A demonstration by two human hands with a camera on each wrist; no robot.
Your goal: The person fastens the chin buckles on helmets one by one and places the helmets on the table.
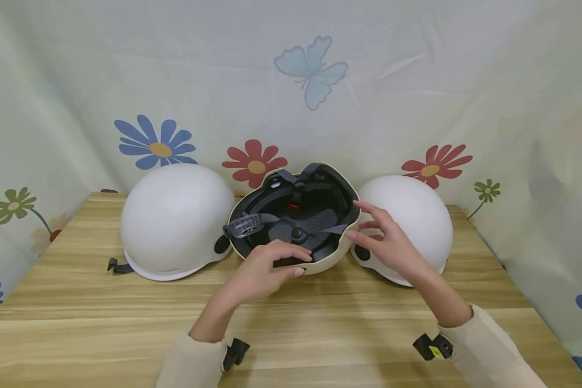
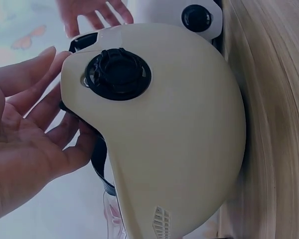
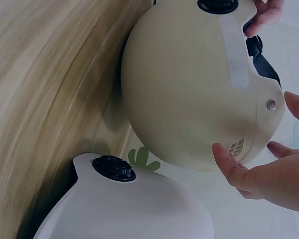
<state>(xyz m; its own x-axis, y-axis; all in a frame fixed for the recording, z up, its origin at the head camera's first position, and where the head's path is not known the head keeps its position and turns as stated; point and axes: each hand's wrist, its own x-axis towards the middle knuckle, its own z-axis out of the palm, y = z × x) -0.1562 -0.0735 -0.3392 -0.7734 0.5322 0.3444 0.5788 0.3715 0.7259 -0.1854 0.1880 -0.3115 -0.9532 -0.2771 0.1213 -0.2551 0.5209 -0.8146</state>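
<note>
A cream helmet [image 1: 337, 257] lies upside down on the table, its dark padded inside and grey straps facing up. At its near rim is my left hand [image 1: 267, 272], fingers curled over the edge and thumb by the outer shell, gripping the rim. My right hand [image 1: 385, 242] is at the helmet's right side with fingers spread and fingertips at the rim and shell. A black round dial [image 2: 118, 73] shows on the shell in the left wrist view. A pale sticker strip [image 3: 234, 52] runs down the shell in the right wrist view.
One white helmet [image 1: 177, 215] sits dome up on the left, its strap end [image 1: 119, 266] sticking out. Another white helmet [image 1: 409, 223] sits dome up on the right, behind my right hand. The wood-grain table [image 1: 126, 334] meets a flower-printed curtain [image 1: 213, 81] behind and at both sides.
</note>
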